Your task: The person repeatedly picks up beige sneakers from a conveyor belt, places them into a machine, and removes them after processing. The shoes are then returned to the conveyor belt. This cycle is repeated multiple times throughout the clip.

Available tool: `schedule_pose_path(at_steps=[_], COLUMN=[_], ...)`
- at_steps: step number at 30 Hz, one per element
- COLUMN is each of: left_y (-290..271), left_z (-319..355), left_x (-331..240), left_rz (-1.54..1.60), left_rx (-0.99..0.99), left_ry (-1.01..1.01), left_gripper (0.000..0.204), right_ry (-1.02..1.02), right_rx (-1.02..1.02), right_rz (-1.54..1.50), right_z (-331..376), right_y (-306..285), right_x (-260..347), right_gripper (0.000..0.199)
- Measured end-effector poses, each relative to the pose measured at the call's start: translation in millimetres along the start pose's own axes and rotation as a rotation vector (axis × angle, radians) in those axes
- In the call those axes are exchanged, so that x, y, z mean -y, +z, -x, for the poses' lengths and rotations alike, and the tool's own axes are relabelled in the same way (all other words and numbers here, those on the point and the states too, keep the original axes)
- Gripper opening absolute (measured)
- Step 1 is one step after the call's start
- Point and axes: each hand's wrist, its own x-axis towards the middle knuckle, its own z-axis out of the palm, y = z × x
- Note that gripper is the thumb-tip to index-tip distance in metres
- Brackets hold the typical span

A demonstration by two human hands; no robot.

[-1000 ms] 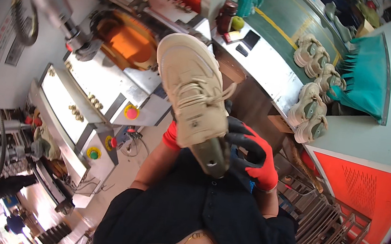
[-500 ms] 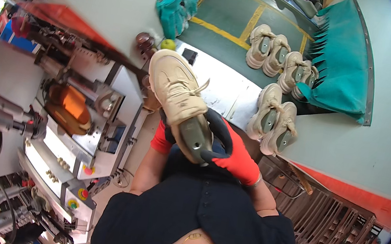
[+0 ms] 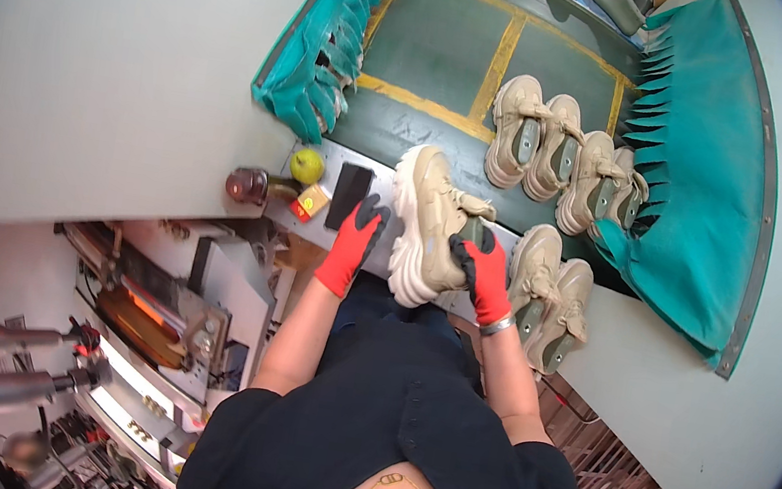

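Note:
A beige lace-up sneaker (image 3: 429, 225) with a chunky white sole is in front of me, toe pointing away and the sole's side turned left. My right hand (image 3: 482, 270), in a red glove with dark fingers, grips it at the heel end, around the grey-green shoe last (image 3: 474, 231) inside. My left hand (image 3: 357, 240), gloved the same way, is apart from the sneaker on its left. Its fingers are spread and hold nothing, close to a flat black rectangular object (image 3: 349, 194).
Several beige sneakers (image 3: 511, 141) with lasts stand on the dark green conveyor belt (image 3: 431, 43) and its near ledge. Teal fringed curtains (image 3: 707, 160) flank the opening. A yellow-green fruit (image 3: 307, 166), a small box (image 3: 309, 202) and a brown-capped jar (image 3: 246, 185) sit left. Machinery (image 3: 149, 310) is lower left.
The sneaker has moved right and away toward the ledge, and its sole side now shows. My left hand has come off it, while my right hand keeps hold. The view has shifted.

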Motion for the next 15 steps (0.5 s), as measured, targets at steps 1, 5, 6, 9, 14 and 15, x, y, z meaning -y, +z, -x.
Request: schedule_pose_path(at_steps=[1, 5, 6, 9, 14, 15], left_y=[-8, -44, -61, -113, -167, -178], left_z=[-31, -151, -179, -247, -296, -303], left_x=[-13, -74, -92, -128, -126, -118], left_rz=[-0.003, -0.078, -0.449, -0.881, -1.270, -1.272], left_rx=[0.007, -0.223, -0.350, -0.680, -0.526, -0.495], left_ry=[0.018, 0.254, 0.387, 0.172, 0.212, 0.212], left_gripper=[0.050, 0.058, 0.066, 0.103, 0.114, 0.113], right_ry=[-0.045, -0.167, -0.193, -0.086, -0.033, -0.031], right_rx=[-0.046, -0.234, -0.291, -0.364, -0.417, -0.403], right_rz=[0.027, 0.108, 0.157, 0.305, 0.772, 0.934], right_z=[-25, -128, -152, -209, -286, -288], right_y=[0, 13, 17, 39, 81, 95], right_x=[-3, 4, 8, 34, -28, -30], right_gripper=[0.043, 0.055, 0.057, 0.068, 0.083, 0.085])
